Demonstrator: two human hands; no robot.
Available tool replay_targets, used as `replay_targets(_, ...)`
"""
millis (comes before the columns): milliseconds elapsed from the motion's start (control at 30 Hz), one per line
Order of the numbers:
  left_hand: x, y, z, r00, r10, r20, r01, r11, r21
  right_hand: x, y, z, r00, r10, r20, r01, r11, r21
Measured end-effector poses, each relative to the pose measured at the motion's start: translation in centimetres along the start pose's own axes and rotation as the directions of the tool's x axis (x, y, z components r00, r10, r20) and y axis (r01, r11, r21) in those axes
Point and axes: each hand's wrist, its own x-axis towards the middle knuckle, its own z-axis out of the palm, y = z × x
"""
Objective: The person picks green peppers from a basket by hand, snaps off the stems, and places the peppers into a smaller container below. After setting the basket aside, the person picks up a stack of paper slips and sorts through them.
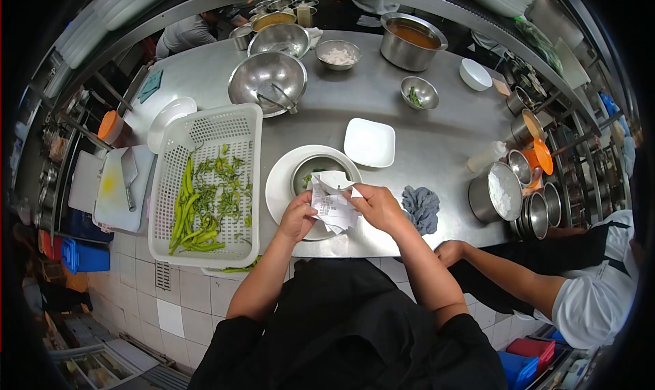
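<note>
Both hands hold printed paper slips (332, 206) over the near edge of the steel counter. My left hand (298, 217) pinches their left side, and my right hand (377, 206) grips the right side. Behind the slips, partly covered, a metal bowl (300, 175) rests on a large white plate (276, 185); some green shows inside the bowl. A square white dish (369, 142) sits just beyond my right hand. To the left, a white perforated basket (256, 144) holds long green peppers (184, 213) and green trimmings.
A crumpled grey cloth (421, 209) lies right of my hands. Another person's hand (450, 252) is at the counter's edge. Steel bowls (267, 83) and a large pot (411, 42) stand at the back. On the left, a knife (129, 178) lies on a cutting board (109, 199).
</note>
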Motion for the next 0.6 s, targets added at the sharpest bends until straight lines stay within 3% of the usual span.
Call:
replay_targets(400, -0.1, -0.2, -0.6, 1.0, 0.007, 0.003, -0.007, 1.0, 0.007, 0.0, -0.3, 0.1, 1.0, 0.004, 0.005, -0.004, 1.0, 0.023)
replay_targets(467, 0.0, -0.4, -0.4, 1.0, 0.001, 0.025, -0.001, 1.0, 0.013, -0.3, -0.2, 0.2, 0.999, 0.041, -0.011, -0.04, 0.997, 0.064)
replay_targets(533, -0.1, -0.3, 0.9, 0.995, -0.017, -0.099, 0.022, 0.998, 0.054, -0.8, 0.1, 0.5, 0.989, 0.146, -0.024, -0.144, 0.986, 0.081)
replay_targets(600, 1.7, -0.5, 3.3, 0.997, -0.074, -0.028, 0.076, 0.994, 0.079, -1.7, 1.3, -0.4, 0.971, 0.201, -0.127, -0.19, 0.978, 0.091)
